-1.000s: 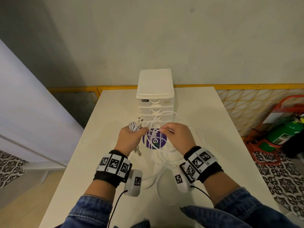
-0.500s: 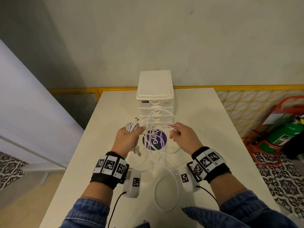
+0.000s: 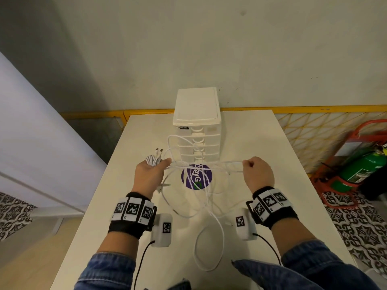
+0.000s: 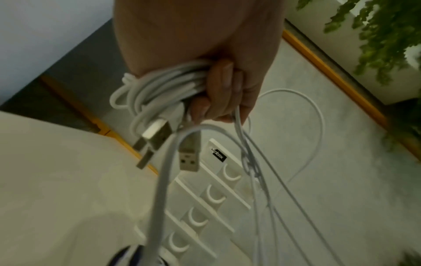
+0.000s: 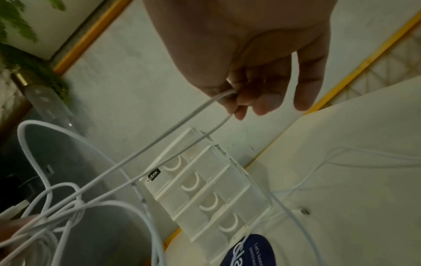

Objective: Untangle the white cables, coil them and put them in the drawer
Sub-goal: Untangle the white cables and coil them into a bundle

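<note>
A white counter carried a small white drawer unit at its far middle, every drawer apparently closed, so nothing had yet been stowed. Between the unit and the person, the white cables sprawled in loose crossing loops over a purple sticker, evidently not yet untangled. The left hand was closed tight around a finished coil, USB plugs poking out past the knuckles, seemingly to keep the wound turns from springing apart. The right hand, well apart from it, pinched a single strand between thumb and fingertips, drawing it taut toward the left grip, probably to work that length free of the knot.
</note>
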The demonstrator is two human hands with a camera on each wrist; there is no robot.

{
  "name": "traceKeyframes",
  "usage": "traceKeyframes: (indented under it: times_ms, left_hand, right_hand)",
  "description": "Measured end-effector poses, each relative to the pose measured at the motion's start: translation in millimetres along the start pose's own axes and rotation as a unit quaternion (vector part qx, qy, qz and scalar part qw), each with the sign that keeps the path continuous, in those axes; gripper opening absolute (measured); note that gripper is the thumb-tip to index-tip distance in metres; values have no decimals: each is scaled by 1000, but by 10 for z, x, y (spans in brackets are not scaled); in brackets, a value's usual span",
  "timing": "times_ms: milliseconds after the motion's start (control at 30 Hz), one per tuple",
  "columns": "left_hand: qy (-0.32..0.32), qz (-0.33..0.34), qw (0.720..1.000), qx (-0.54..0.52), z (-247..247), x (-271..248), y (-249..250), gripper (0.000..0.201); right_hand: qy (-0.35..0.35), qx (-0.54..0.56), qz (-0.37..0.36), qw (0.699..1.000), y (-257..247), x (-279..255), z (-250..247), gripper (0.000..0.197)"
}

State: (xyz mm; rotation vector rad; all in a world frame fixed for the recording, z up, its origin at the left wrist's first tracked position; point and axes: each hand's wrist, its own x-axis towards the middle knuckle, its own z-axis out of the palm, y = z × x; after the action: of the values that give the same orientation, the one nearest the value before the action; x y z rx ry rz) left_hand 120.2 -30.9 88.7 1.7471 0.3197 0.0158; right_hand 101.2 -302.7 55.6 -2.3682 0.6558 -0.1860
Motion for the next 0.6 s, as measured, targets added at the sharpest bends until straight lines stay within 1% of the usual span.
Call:
traceKeyframes:
  times_ms: [33,67,100,133,167,200,233,267,300,367,433,500,533,600]
  left_hand:
    - [-5,3,1000,-3,26,-9,9,31]
    - [-13,7,1000,-4,54,-17,20,34]
    - [-23,12,1000,-4,79,-27,31,37]
    - [-36,18,999,-5,107,-36,37,39]
    - [-48,24,999,-6,133,-48,48,41]
    - [-58,28,998,-8,157,-63,56,42]
    - [-66,28,997,-11,180,-78,67,45]
    - [-73,24,997,-15,201,-87,73,47]
    - [-82,19,996,-22,218,-99,82,48]
    - [-102,8,994,-43,230,-126,103,48]
    - [-118,3,991,-59,215,-147,114,46]
    - [-128,3,990,-60,192,-161,116,45]
    - [-128,5,990,-57,180,-164,114,45]
    - [-123,14,992,-33,157,-171,120,45]
  right_hand:
    - [-25,-41,4,999,1,-5,2,21]
    - [-49,-85,-7,995,-7,-24,1,18]
    - [-55,-115,-38,991,-14,-47,6,19]
    - [-32,-110,-97,989,-26,-74,10,21]
    - [3,-60,-178,982,-61,-106,10,20]
    - [24,7,-262,965,-115,-148,15,18]
    - [17,58,-331,942,-206,-206,13,16]
    - [-10,85,-372,924,-300,-260,26,16]
    - [-40,94,-390,915,-378,-296,49,18]
    - [-88,80,-377,918,-461,-309,137,29]
    - [-152,37,-346,925,-459,-300,224,39]
    - [-214,18,-316,924,-443,-324,252,42]
    - [-244,37,-299,922,-443,-338,244,41]
    - [-317,120,-240,910,-453,-378,202,35]
